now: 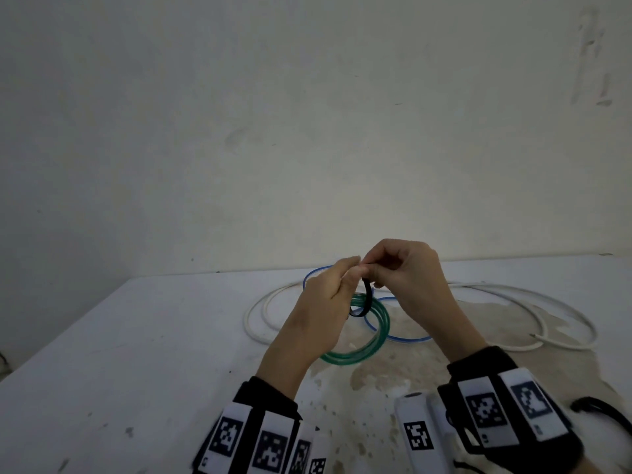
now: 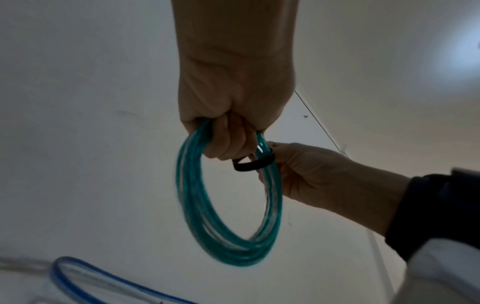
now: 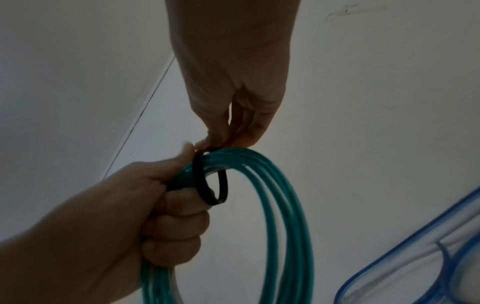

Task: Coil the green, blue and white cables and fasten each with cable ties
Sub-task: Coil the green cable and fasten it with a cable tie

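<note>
Head view: your left hand [image 1: 321, 302] grips the coiled green cable [image 1: 369, 343] in a closed fist above the table [image 1: 136, 354], midway along its far edge. Your right hand [image 1: 407, 271] pinches a black cable tie [image 1: 364, 302] looped around the coil. Blue cable [image 1: 393, 336] and white cable [image 1: 513, 302] lie loose behind.

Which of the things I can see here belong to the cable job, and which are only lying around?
Belong to the job:
- coiled green cable, gripped by left hand
- black strap tie, looped round it, pinched by right hand
- loose blue cable
- loose white cable

Lying about:
- black looped strap at the white table's right edge; possibly a spare tie
</note>
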